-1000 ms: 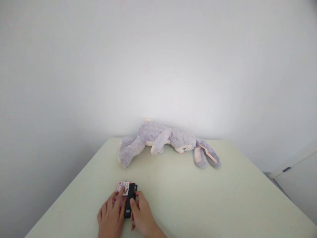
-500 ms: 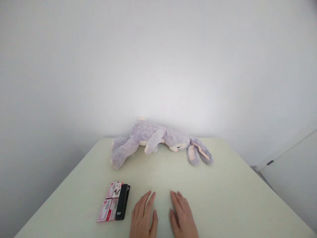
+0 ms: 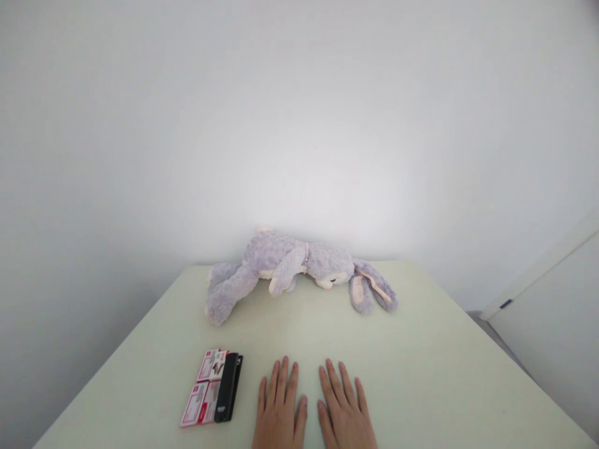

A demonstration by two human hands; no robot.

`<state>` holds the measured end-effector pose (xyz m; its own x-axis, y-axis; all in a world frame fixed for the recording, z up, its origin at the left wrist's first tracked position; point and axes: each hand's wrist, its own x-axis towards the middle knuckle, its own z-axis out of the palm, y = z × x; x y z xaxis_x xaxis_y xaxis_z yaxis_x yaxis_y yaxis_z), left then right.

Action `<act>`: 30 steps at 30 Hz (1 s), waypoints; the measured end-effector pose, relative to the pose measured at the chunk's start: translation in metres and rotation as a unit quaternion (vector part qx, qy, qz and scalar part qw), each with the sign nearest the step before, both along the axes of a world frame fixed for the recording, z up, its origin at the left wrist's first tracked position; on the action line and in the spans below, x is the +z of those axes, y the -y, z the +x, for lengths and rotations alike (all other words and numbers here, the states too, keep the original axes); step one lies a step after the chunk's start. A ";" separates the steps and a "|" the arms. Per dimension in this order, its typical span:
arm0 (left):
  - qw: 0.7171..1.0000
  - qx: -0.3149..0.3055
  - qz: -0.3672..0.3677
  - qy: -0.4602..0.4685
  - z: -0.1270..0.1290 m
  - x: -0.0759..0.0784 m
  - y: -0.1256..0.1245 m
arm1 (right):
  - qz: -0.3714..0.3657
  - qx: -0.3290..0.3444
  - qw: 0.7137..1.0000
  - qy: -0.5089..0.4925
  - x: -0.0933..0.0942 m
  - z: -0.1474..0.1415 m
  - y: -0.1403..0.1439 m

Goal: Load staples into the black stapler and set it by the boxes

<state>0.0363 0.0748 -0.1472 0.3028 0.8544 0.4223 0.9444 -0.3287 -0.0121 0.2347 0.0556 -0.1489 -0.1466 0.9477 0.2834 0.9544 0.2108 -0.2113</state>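
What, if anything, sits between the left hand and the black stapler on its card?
Nothing visible. The left hand lies flat on the table, and the black stapler rests on its red and white card just to that hand's left, with only bare tabletop between them. The plush rabbit lies farther back.

Red-and-white printed card (image 3: 204,389) beside black stapler (image 3: 227,387), its print too small to read, no other lettering

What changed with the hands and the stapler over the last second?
Both hands let go of the black stapler and moved right; the left hand and right hand now lie flat on the table. The stapler, on its pink card, and the plush rabbit stayed put.
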 end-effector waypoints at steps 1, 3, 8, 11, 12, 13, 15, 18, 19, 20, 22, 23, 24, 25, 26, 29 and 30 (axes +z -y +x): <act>1.000 0.003 -0.003 0.001 0.001 0.001 0.001 | -0.001 0.002 1.000 0.000 0.002 0.000 0.000; 1.000 0.006 -0.010 0.004 0.001 0.004 0.002 | -0.005 0.004 1.000 -0.003 0.004 0.000 0.002; 1.000 0.004 -0.019 0.008 0.000 0.004 0.003 | -0.016 -0.001 1.000 -0.013 0.001 -0.002 0.001; 1.000 -0.002 -0.013 0.012 -0.002 -0.002 0.000 | -0.008 -0.003 1.000 -0.022 -0.009 -0.002 -0.002; 1.000 -0.005 -0.009 0.012 -0.003 -0.004 -0.002 | -0.005 -0.005 1.000 -0.025 -0.012 -0.003 -0.003; 1.000 -0.008 -0.005 0.010 -0.003 -0.007 -0.003 | -0.003 -0.007 1.000 -0.027 -0.015 -0.003 -0.004; 1.000 -0.010 0.004 0.007 -0.004 -0.010 -0.005 | -0.006 -0.010 1.000 -0.029 -0.017 -0.003 -0.005; 1.000 -0.009 0.011 0.006 -0.004 -0.010 -0.005 | -0.025 -0.008 0.999 -0.029 -0.014 -0.003 -0.005; 1.000 -0.008 0.011 0.009 -0.003 -0.009 -0.004 | -0.033 -0.008 0.999 -0.028 -0.012 -0.003 -0.004; 1.000 -0.006 0.011 0.012 -0.002 -0.007 -0.003 | -0.040 -0.007 0.999 -0.028 -0.009 -0.003 -0.003; 1.000 -0.002 0.008 0.016 -0.001 -0.004 -0.001 | -0.053 -0.004 0.998 -0.026 -0.003 -0.002 -0.001; 1.000 0.000 0.007 0.014 -0.001 -0.003 0.000 | -0.056 -0.004 0.998 -0.025 -0.001 -0.002 -0.001; 1.000 0.001 0.006 0.012 -0.001 -0.002 0.000 | -0.058 -0.002 0.998 -0.024 0.001 -0.002 0.000; 1.000 0.002 0.004 0.010 0.000 -0.001 0.001 | -0.058 -0.001 0.998 -0.024 0.002 -0.002 0.001; 1.000 0.002 0.003 0.008 0.000 0.000 0.001 | -0.056 0.000 0.998 -0.023 0.003 -0.002 0.001; 1.000 0.001 0.000 0.011 0.000 0.001 0.001 | -0.044 0.003 0.999 -0.022 0.004 -0.002 0.001; 1.000 0.002 -0.001 0.013 0.000 0.002 0.001 | -0.042 0.004 0.999 -0.021 0.005 -0.002 0.001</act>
